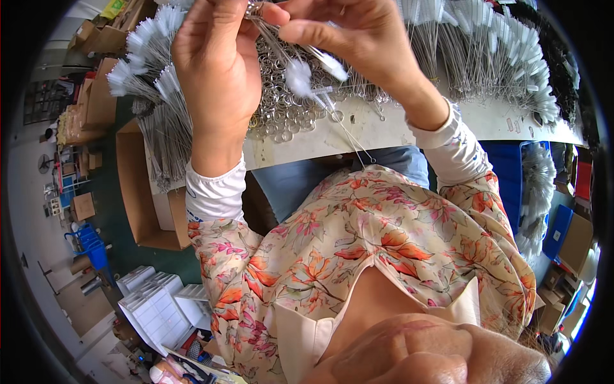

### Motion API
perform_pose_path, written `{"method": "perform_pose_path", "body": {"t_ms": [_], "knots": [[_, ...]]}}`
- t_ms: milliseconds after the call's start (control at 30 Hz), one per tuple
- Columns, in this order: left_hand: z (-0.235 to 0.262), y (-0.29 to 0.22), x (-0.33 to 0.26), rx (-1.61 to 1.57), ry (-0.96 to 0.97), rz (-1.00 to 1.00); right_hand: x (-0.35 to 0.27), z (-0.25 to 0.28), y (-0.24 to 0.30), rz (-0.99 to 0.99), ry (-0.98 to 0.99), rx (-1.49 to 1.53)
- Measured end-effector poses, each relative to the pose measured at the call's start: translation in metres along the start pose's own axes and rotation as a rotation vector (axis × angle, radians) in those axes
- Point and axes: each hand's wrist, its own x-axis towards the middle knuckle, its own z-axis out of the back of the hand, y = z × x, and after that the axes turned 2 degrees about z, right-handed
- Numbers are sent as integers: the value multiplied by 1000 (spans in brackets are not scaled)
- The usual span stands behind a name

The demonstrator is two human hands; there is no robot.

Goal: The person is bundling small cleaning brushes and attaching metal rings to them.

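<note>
My left hand (217,70) is closed at the top of the view, its thumb and fingers pinching a small metal ring (254,9) with thin wire-handled brushes on it. The white bristle head of one brush (298,78) hangs below, and another brush head (332,66) hangs beside it. My right hand (358,41) is bent toward the left one, thumb and fingertips closed close to the ring and wires; what lies between them is hard to make out. Below both hands lies a pile of loose metal rings (281,121). Two wire brushes (348,137) stick out over the table edge.
The white table (294,148) carries a large stack of white-tipped wire brushes (473,51) on the right and more brush bundles (167,128) on the left. A cardboard box (144,211) stands at the left, a blue bin (503,176) with brushes at the right.
</note>
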Motion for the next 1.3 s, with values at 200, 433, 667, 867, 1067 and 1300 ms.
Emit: {"method": "perform_pose_path", "body": {"t_ms": [200, 433, 667, 867, 1067, 1300], "knots": [[-28, -20, -3, 437, 74, -87, 13, -7, 15, 187, 72, 187], [38, -24, -39, 1226, 184, -281, -61, 12, -8, -320, 137, -569], [181, -68, -132, 849, -529, 167, -161, 19, -96, -360, 495, -1413], [260, -15, -294, 1129, -816, 513, -162, 41, -126, -225, 600, -1368], [326, 110, -517, 1102, -726, 936, -115, 34, -138, -217, 661, -1339], [296, 214, -529, 1407, -401, 1137, -83, 48, -154, -388, 579, -1539]]}}
